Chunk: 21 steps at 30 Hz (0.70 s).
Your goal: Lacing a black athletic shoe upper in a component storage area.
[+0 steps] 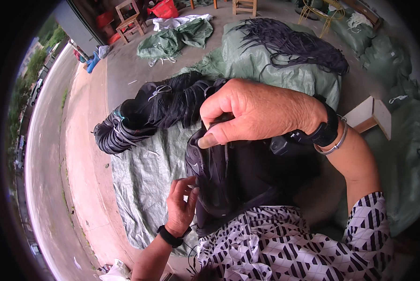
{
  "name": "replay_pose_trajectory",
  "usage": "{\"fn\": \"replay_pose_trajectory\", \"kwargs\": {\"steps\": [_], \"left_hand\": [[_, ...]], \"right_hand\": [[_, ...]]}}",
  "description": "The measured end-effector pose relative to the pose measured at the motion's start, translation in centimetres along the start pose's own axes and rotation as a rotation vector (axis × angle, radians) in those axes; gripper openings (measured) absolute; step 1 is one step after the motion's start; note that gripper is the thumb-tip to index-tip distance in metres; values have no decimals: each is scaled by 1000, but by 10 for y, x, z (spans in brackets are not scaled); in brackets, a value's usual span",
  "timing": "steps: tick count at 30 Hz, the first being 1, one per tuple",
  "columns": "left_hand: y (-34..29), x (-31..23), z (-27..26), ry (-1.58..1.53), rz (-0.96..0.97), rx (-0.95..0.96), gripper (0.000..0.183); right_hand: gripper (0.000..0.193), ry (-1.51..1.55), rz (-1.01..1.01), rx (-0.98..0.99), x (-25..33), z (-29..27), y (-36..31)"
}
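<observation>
A black shoe upper (205, 171) with a row of eyelets lies across my lap. My right hand (254, 110) bends over its top end, thumb and forefinger closed in a pinch there. Whether a dark lace is also between those fingers cannot be told. Lower down, my left hand (182, 206) has its fingers curled at the upper's left edge, thumb near forefinger. Beyond them, several black shoe uppers (121, 133) are stacked in a curved row, some with grey laces (159, 92) showing. A bundle of dark flat laces (296, 44) rests farther back.
Beneath the stacked uppers spreads a green woven sheet (147, 187); the laces lie on a green sack (240, 51). A wooden stool (371, 114) stands at the right, near more green sacks (388, 61). Wooden chair (129, 21) and red basket (164, 8) are at the back.
</observation>
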<state>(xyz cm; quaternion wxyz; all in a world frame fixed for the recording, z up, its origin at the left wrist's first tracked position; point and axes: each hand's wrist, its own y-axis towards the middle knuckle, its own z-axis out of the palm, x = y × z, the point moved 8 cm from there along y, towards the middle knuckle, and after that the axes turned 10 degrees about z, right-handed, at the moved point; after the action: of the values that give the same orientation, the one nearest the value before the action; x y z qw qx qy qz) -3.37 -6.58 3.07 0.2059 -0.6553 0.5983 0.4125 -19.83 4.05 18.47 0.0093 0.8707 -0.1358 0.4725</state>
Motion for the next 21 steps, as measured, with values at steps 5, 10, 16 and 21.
{"fn": "replay_pose_trajectory", "kwargs": {"steps": [5,10,16,21], "left_hand": [[52,0,18,-160,12,180,31],[52,-40,64,246,393,508,20],[36,17,39,-667,-351,85,32],[30,48,-8,-1168,-380,-403,28]], "right_hand": [[24,-113,-256,-321,33,-21,-29],[26,-94,-261,-468,26,-26,-59],[24,239,-80,-707,-32,-56,-110],[38,947,358,-806,-158,-56,-179]]}}
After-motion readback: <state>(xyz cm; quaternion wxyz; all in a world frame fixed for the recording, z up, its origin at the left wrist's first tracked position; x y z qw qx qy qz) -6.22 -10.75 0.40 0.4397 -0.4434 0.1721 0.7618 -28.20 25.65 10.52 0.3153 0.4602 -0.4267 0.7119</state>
